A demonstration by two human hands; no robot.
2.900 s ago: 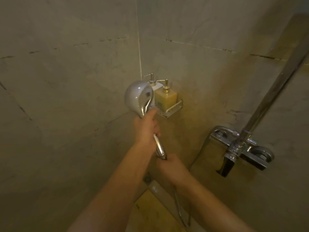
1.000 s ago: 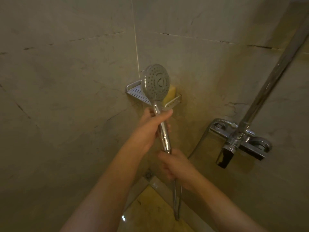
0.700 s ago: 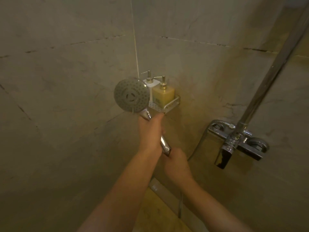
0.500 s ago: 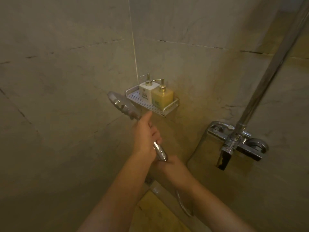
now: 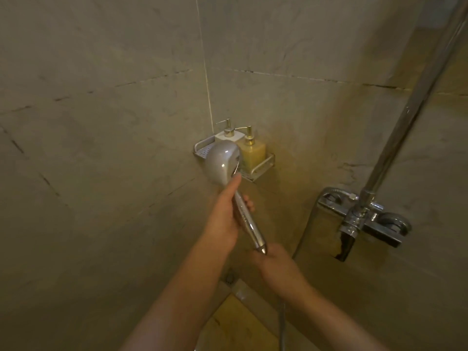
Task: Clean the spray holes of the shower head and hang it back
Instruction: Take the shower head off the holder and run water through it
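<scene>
Head view, dim yellowish light, tiled shower corner. Shower head [image 5: 222, 162] held up at centre of frame, its smooth chrome back toward the camera, spray face turned away and not visible. Round head overlaps the front of the corner shelf [image 5: 260, 167] in the picture; whether it touches the shelf cannot be told. Chrome handle [image 5: 248, 221] runs down and to the right from the head, tilted. Left hand [image 5: 225, 219] wraps the upper handle, fingers curled behind it, thumb lying straight up along the neck toward the head. Right hand [image 5: 277, 266] sits at the lower end of the handle, just below centre; back of the hand faces the camera, fingers curled under at the hose joint, so it appears to grip there, though the grasp itself is hidden. Hose [image 5: 281, 325] drops from under the right hand toward the bottom edge. On the shelf, a white pump bottle [image 5: 231, 135] and a yellow pump bottle [image 5: 253, 149] stand side by side, touching or nearly so. Right of frame: chrome mixer tap [image 5: 364, 219] on the wall, with a riser pipe [image 5: 417, 97] slanting to the upper right corner. Bare forearms enter from the bottom edge.
</scene>
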